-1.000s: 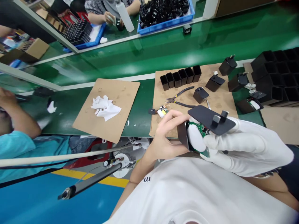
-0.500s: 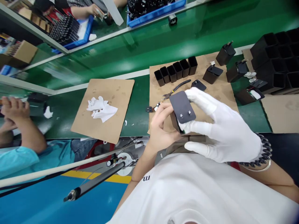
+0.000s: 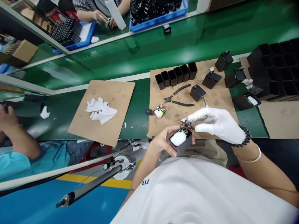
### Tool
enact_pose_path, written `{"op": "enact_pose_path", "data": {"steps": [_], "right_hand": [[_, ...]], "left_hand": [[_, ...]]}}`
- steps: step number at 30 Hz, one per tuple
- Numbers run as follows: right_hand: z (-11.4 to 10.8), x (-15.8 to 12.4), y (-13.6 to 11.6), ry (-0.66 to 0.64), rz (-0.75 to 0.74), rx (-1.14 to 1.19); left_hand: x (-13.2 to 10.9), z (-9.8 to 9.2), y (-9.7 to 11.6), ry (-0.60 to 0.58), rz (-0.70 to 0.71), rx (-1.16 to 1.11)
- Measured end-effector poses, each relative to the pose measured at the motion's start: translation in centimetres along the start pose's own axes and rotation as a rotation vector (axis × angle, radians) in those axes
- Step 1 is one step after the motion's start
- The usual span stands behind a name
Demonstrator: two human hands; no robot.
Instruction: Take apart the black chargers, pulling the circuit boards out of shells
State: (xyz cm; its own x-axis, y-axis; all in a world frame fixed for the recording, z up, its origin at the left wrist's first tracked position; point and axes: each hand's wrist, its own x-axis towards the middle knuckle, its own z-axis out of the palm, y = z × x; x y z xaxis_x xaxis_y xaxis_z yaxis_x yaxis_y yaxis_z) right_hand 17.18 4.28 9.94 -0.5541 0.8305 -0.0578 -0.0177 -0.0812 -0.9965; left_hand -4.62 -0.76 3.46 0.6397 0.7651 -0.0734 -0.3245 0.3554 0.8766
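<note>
My bare left hand [image 3: 163, 140] is closed around an open black charger housing [image 3: 185, 147] near the table's front edge. Inside it sit a white block [image 3: 178, 138] and part of a green circuit board with wires. My right hand [image 3: 221, 124], in a white glove, pinches the black pin plate [image 3: 187, 125], tilted up at the housing's far rim. Beyond my hands lie cutting pliers [image 3: 183, 88] with spread handles and a loose circuit board [image 3: 163, 110] wired to a small black piece. A closed black housing [image 3: 197, 93] stands beside the pliers.
Several empty black housings [image 3: 172, 77] stand in a row on the cardboard [image 3: 155, 127]. More are stacked at right [image 3: 275, 74]. White scraps [image 3: 102, 112] lie on another cardboard sheet. A co-worker's arm [image 3: 25, 140] is at left; a blue tray [image 3: 161, 15] stands across the bench.
The plate has been tipped from facing upward to nearly edge-on, exposing the housing's inside. Both hands have moved slightly down, and the pliers and loose circuit board show more fully.
</note>
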Motion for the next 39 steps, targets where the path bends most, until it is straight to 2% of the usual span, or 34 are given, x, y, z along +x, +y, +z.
{"op": "enact_pose_path", "data": {"steps": [6,10,12,13,15,19,22,26,30,39], "right_hand": [[0.4,0.7,0.4,0.025,0.126,0.055],[0.3,0.9,0.4,-0.084,0.162,0.106],[0.5,0.6,0.1,-0.081,0.157,0.022],[0.6,0.4,0.0,-0.051,0.137,-0.065],[0.8,-0.1,-0.2,0.032,0.074,-0.281],[1.3,-1.0,0.6,0.263,-0.134,-0.705],[2.0,-1.3,1.7,0.434,-0.226,-0.989],[3.2,-1.3,3.1,0.561,-0.265,-1.199],[4.0,-1.3,4.3,0.633,-0.256,-1.303],[4.1,-1.2,4.9,0.599,-0.305,-1.24]], "left_hand": [[-0.1,0.2,0.3,0.123,-0.034,-0.023],[-0.1,0.4,0.3,0.026,-0.097,-0.011],[-0.4,0.5,0.2,-0.022,-0.102,-0.011],[-0.5,0.5,0.1,-0.008,-0.092,0.012],[-0.5,0.8,-0.1,0.139,-0.031,0.178],[0.7,1.5,-1.5,0.614,0.194,0.752],[2.4,2.0,-3.3,0.793,0.285,0.979],[3.8,2.1,-5.5,0.889,0.348,1.064],[3.8,1.9,-6.4,0.938,0.335,1.062],[3.9,1.7,-6.7,0.926,0.352,1.086]]}}
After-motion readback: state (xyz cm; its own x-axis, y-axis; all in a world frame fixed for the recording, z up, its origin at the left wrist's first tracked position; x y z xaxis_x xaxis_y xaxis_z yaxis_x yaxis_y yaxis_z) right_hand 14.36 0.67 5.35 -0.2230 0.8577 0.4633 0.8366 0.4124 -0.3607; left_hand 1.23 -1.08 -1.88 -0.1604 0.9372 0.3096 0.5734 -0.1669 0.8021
